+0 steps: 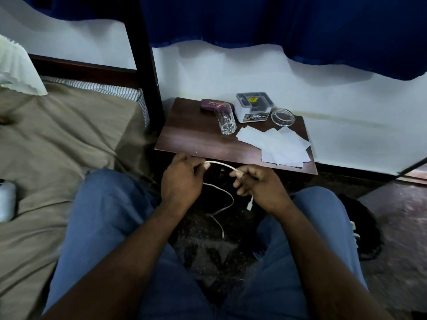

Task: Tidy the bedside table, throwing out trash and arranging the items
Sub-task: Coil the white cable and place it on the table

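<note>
- Left hand [182,179]: fingers curled, pinching the white cable [221,165] between thumb and forefinger.
- Right hand [258,188]: also pinching the cable at the fingertips, other fingers loosely curled. Both hands are loaded, neither is free.
- Cable location: off the bench [191,137], held in the air between the knees, just in front of and below the bench's front edge.
- Key geometry: the taut span runs left-right between the two hands, roughly parallel to that front edge.
- The long slack drops from the left hand and loops down towards the floor. A short end with a plug hangs under the right hand.
- Judgement: the next step looks like coiling. The slack to gather is on the left-hand side, so the right hand likely acts as the anchor.
- Drop-off spot: bare wood at the bench's front-left, nearer the left hand (the right side is taken).
- On the bench: glass [225,121] mid-bench, scattered white papers [277,144] front-right, ashtray [282,116], white box [253,109] and maroon case [211,104] along the back.
- Risk: the dangling tail could snag as it's lifted, and the glass is closest to the path.
</note>
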Demonstrator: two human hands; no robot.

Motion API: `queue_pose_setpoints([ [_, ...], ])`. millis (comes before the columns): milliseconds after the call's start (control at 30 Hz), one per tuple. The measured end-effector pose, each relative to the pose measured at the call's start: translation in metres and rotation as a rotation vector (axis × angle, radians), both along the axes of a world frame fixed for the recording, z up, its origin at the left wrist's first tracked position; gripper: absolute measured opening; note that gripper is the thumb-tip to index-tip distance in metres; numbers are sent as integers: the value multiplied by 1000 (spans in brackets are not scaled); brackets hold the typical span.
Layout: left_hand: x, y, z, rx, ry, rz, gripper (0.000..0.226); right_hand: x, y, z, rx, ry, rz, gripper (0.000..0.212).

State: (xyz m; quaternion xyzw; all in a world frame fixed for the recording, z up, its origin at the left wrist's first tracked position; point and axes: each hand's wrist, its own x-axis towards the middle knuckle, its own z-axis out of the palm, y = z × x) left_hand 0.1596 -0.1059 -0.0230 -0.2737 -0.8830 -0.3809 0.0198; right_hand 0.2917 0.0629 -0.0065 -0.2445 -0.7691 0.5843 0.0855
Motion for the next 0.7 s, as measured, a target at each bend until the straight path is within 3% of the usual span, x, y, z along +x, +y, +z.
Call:
queue_pose_setpoints([
  [133,7,8,-1,105,-33,-276,27,-4,-13,8,-625,65,-50,18],
  [267,15,21,-5,210,-133,-343,19,-7,-13,13,-929,115,-18,12],
  [433,15,27,-8,216,-13,-332,6,-8,-14,11,-938,84,69,27],
  [533,9,27,-11,182,44,-176,14,-10,-17,8,-903,34,52,31],
  [700,-1,25,-16,12,-64,-212,4,-10,-15,7,-1035,98,79,20],
])
